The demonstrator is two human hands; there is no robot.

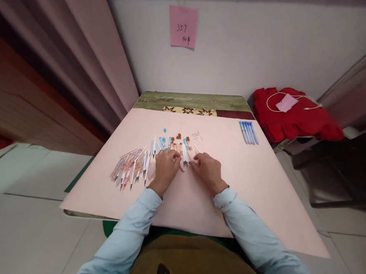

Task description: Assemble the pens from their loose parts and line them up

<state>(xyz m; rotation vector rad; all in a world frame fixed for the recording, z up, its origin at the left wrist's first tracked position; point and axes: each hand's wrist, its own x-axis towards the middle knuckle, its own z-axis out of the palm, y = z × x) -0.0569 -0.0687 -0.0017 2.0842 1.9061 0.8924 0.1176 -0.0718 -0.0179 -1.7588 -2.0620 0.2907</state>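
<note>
My left hand (pixel 166 165) is over the middle of the table with its fingers curled together; what they hold, if anything, is too small to make out. My right hand (pixel 207 168) faces it, fingers pinched at a pale peach pen barrel (pixel 189 154). Between the hands lie several white pen refills (pixel 184 156) with dark tips. Just beyond them are blue pen parts (pixel 170 142), brown caps or clips (pixel 179 136) and orange-brown grip pieces (pixel 180 147). Left of my left hand spreads a loose pile of clear pinkish pen barrels (pixel 125 167), mixed with more white refills (pixel 145 166).
Several blue-purple pens (pixel 249 133) lie side by side at the table's right. Tiny springs (pixel 195 135) are scattered behind my right hand. A pink sheet (pixel 251 199) covers the table. Red cloth (pixel 296 124) with a white cable sits beyond the right edge.
</note>
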